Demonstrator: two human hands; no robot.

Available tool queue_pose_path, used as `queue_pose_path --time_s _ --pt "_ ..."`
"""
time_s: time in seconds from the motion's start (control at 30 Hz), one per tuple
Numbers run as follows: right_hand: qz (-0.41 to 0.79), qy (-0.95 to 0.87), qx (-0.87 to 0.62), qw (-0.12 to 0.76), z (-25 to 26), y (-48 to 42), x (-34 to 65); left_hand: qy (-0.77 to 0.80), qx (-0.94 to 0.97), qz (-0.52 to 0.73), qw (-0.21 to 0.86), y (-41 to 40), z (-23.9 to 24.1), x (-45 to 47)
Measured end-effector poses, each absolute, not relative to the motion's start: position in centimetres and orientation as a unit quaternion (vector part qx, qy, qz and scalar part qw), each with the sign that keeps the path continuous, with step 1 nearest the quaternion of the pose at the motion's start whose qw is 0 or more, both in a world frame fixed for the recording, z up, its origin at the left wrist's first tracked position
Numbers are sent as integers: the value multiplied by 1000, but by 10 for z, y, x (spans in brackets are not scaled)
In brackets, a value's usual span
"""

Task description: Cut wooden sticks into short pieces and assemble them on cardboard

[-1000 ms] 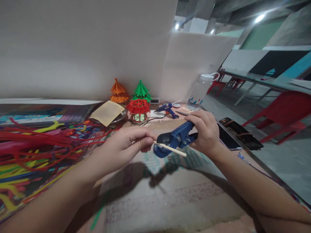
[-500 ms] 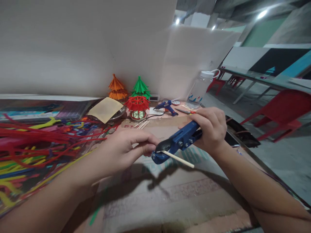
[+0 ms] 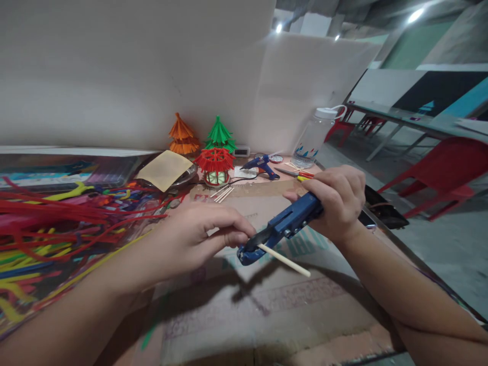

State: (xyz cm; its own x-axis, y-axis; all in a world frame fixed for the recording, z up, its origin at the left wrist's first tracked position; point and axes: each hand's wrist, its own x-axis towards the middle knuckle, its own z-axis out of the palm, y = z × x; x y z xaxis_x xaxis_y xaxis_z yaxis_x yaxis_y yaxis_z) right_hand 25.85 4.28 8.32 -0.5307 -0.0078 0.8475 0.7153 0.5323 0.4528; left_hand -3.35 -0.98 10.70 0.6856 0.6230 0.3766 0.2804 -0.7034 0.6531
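My right hand (image 3: 339,201) is wrapped around the handles of a blue hand cutter (image 3: 293,218). The cutter points down to the left, over the cardboard. Across its jaws lies a thin pale wooden stick (image 3: 287,262), whose free end sticks out toward the lower right. My left hand (image 3: 213,231) pinches the stick's other part right beside the jaws, thumb against forefinger; the fingertips hide that portion. Beyond the hands, several short wooden sticks (image 3: 224,194) lie near a small red-roofed house model (image 3: 216,165).
Colourful pipe cleaners (image 3: 57,213) heap up on the left. Behind stand an orange cone tree (image 3: 183,137) and a green one (image 3: 219,132). A blue glue gun (image 3: 261,165), scissors (image 3: 295,174) and a water bottle (image 3: 310,137) sit at the back. Red chairs (image 3: 446,173) are at right.
My right hand has shifted slightly right and the cutter has rolled, showing more of its upper side. The stick's free end sits a little lower and further right.
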Motion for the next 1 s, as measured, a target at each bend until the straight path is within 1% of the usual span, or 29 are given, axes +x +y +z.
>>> queue_pose_path --time_s 0.3,0.5,1.0 --pt "-443 -759 -236 416 84 42 259 243 878 293 290 -9 106 -33" --pt "-446 -760 -195 431 86 42 260 243 879 294 288 -12 108 -32" --pt "-444 -758 -196 437 87 41 260 244 883 281 286 -12 108 -32"
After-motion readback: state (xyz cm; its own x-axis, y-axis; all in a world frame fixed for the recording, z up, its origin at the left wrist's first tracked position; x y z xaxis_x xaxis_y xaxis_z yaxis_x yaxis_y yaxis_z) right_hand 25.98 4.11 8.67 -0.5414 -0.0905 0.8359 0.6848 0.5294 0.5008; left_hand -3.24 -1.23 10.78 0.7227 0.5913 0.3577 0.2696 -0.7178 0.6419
